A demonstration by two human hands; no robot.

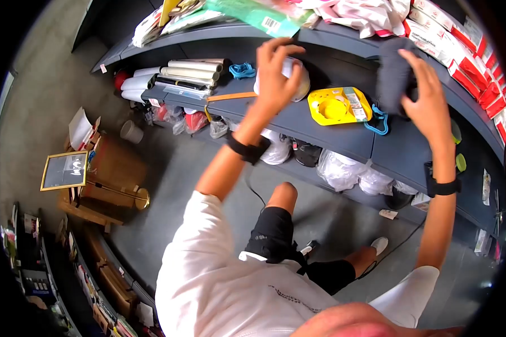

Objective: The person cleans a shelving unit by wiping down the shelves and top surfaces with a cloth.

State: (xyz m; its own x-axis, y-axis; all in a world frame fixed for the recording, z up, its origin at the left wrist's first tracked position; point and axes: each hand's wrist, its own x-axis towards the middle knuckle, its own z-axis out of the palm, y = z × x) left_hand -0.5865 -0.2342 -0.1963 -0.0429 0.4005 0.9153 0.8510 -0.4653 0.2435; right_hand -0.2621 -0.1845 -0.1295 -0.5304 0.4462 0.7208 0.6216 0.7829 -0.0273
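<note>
My left hand (276,78) is raised over the middle shelf with its fingers spread. Just behind it, partly hidden, is a rounded white object (302,81) whose kind I cannot make out; whether I touch it is unclear. In my right hand (430,106), thumb and fingers curve around the edge of a dark grey, soft-looking bundle (396,73), held upright near the upper shelf. Between my hands lies a yellow plastic piece (339,105) with round hollows and a label. Beside it is a blue looped cord (379,121).
Rolled sheets (194,73), another blue cord (242,70) and a brown strip (230,96) lie on the left of the shelf. Red-and-white boxes (444,42) line the upper shelf. Bagged goods (343,168) fill the lower level. Cartons (115,174) with a gold-framed sign (66,171) stand at left.
</note>
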